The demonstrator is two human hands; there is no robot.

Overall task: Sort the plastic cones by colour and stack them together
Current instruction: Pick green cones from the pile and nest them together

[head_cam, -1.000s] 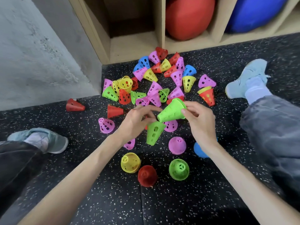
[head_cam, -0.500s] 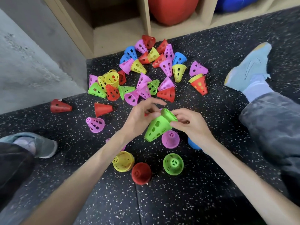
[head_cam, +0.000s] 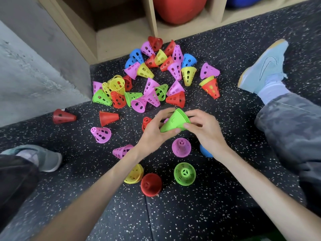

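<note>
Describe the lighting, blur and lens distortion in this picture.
Head view: soft even light, faint shadows under the cones; wide-angle bending of the shelf edges; sharp focus on the green stack between the left hand and right hand.

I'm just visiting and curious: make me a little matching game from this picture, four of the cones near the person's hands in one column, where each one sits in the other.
Things:
1. green stack
2. upright red cone
3. upright purple cone
4. upright green cone

Places:
A. on the floor, just below the held stack
B. held between left hand and right hand
C. nearest the camera, beside the yellow cone
D. on the floor, right of the red one

Pairs: 1-B, 2-C, 3-A, 4-D
</note>
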